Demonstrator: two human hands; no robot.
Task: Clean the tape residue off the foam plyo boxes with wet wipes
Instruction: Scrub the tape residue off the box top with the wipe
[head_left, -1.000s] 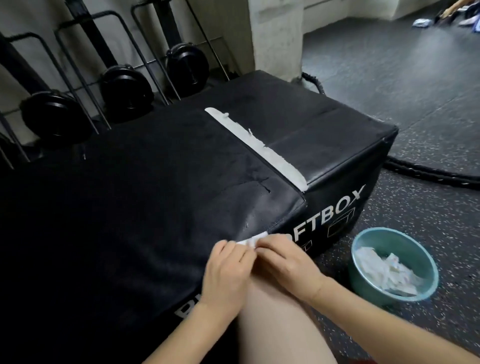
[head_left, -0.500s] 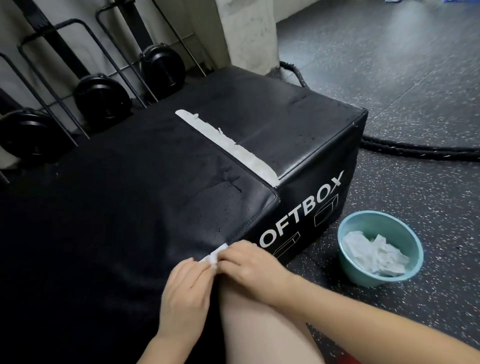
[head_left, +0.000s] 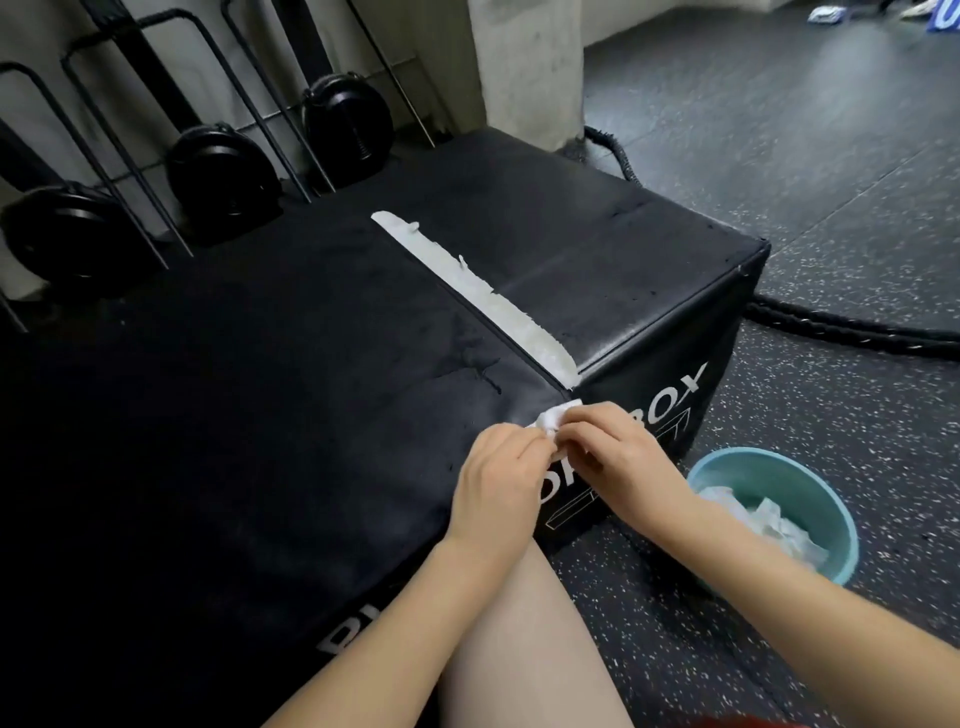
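Note:
Two black foam plyo boxes (head_left: 260, 415) stand side by side on the gym floor. A long strip of white tape residue (head_left: 472, 291) runs along the seam between them, down to the front edge. My left hand (head_left: 493, 478) and my right hand (head_left: 613, 457) meet at the front edge just below the strip's near end. Together they pinch a small white wet wipe (head_left: 556, 415) between their fingertips. The white lettering on the box front is partly hidden behind my hands.
A teal bowl (head_left: 810, 483) holding crumpled used wipes sits on the speckled floor at my right. A thick black battle rope (head_left: 831, 327) curls round the right box. Black weight plates (head_left: 223, 182) hang on a rack behind. My bare knee (head_left: 519, 649) is below my hands.
Both hands with the wipe have moved right along the front edge, closer to the near end of the tape strip. The camera view has shifted too.

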